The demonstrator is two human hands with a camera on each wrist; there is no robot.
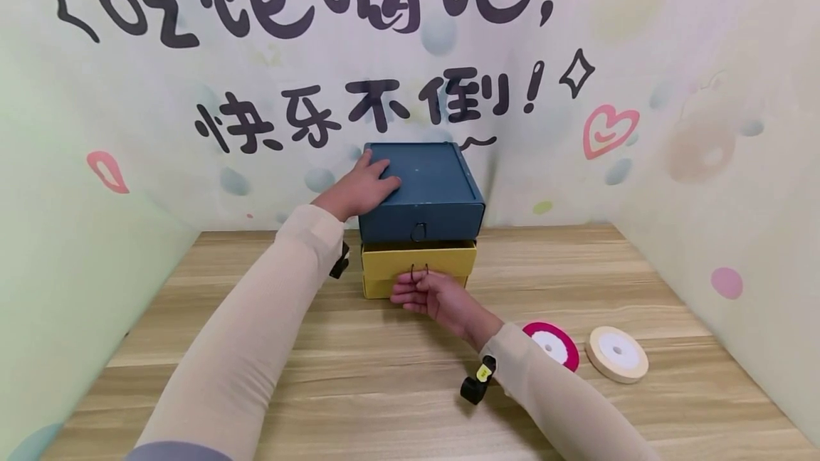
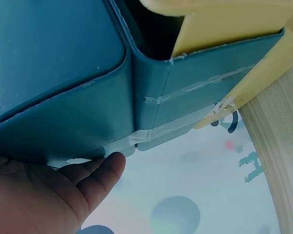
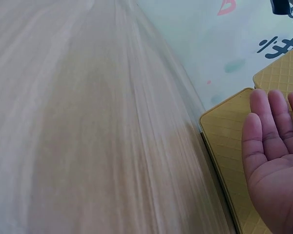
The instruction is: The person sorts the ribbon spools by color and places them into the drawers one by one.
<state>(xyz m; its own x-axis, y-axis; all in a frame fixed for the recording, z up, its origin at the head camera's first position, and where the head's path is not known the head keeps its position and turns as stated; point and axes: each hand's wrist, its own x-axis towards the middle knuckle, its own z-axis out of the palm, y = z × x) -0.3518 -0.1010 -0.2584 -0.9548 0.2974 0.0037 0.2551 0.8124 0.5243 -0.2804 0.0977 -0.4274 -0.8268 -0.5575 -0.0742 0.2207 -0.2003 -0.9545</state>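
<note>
A stack of small drawer boxes stands near the back wall, with a blue box on top and a yellow drawer below. The drawer sticks out from its blue casing, a dark gap showing over its front. My left hand rests on the top box's left side, fingers spread over its lid. At the yellow front, my right hand holds the thin dark ring pull between thumb and forefinger. Its other fingers lie fairly straight beside the quilted yellow front in the right wrist view.
Right of my right forearm lie a crimson ribbon spool, partly hidden by the sleeve, and a cream ribbon spool. A wood-grain table carries everything. Printed wall sheeting stands behind and along both sides.
</note>
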